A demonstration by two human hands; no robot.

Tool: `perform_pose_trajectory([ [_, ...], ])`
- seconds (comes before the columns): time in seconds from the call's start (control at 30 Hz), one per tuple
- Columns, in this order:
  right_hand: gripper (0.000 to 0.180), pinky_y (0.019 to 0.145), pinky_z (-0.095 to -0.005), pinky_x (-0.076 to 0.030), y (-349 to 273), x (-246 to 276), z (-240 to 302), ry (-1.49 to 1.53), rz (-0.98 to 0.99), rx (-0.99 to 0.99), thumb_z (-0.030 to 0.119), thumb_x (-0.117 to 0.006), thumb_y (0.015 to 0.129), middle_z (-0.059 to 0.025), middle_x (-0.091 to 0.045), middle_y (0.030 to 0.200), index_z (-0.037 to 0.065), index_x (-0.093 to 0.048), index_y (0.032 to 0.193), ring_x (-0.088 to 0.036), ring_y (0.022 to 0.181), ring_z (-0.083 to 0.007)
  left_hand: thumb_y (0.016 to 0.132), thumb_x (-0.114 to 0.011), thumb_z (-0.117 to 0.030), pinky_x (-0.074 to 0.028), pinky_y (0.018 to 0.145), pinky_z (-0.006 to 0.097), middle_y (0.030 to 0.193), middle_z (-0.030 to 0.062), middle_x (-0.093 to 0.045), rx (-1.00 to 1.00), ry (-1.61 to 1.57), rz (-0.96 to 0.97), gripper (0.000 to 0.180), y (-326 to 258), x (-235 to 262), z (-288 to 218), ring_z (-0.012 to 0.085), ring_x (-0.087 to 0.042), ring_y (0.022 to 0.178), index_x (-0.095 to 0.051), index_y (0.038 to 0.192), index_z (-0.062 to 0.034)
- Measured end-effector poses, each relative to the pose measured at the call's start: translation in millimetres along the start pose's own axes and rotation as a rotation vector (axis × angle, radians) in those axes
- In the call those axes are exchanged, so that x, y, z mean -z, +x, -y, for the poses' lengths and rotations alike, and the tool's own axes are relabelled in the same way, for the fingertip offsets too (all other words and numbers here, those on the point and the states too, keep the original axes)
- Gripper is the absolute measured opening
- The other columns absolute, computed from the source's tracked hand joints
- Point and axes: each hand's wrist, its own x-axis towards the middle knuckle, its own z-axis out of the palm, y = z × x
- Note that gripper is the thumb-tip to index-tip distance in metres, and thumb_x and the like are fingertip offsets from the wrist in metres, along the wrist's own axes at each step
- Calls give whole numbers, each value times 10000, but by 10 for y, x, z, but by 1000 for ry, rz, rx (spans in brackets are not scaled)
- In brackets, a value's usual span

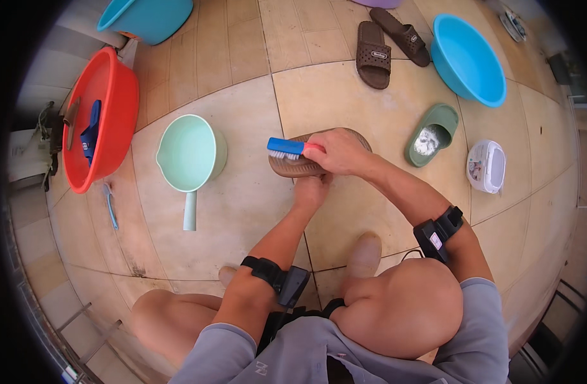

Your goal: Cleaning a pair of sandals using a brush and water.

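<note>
A brown slipper (304, 168) is held sole up in front of me, its ridged underside facing me. My left hand (312, 192) is closed on its near edge; the fingers under it are partly hidden. Wrapped round the reddish handle of a scrub brush (284, 146), my right hand (340, 152) is closed above the sole. The brush has a blue head, and its white bristles press against the sole's left end. To the left stands a mint-green dipper (190, 150) with its handle toward me.
A red basin (130, 96) holding a blue slipper stands at left, near a blue-handled brush (112, 208). On the right are a green slipper (452, 118) with white stuff inside, a white tub (495, 165), a brown slipper pair (374, 67) and a blue basin (469, 61). Another blue basin (156, 22) stands far left.
</note>
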Motion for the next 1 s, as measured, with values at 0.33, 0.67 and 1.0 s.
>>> perform_pose_trajectory([
  [0.33,284,743,-469,-511,-332,-138,-165,99,-64,-24,321,-574,909,-187,-683,818,58,-681,910,-654,785,-392,852,-680,-137,-518,794,415,1008,137,-701,-6,-169,-66,222,62,64,7,290,-666,938,-677,1057,-53],
  [0.67,271,683,-453,-497,-869,-149,-457,113,-111,-87,334,-601,901,-169,-661,788,90,-692,978,-647,753,-359,831,-712,-161,-520,799,410,1028,136,-699,5,-11,13,272,5,61,-58,295,-661,942,-684,1076,-48],
  [1.0,308,646,-417,-481,-1696,-166,-1159,159,-292,-426,324,-591,931,-168,-642,743,36,-675,1001,-622,682,-325,872,-685,-153,-478,897,380,1189,150,-648,-24,-177,94,341,-16,170,-19,311,-600,1110,-657,1207,-98],
])
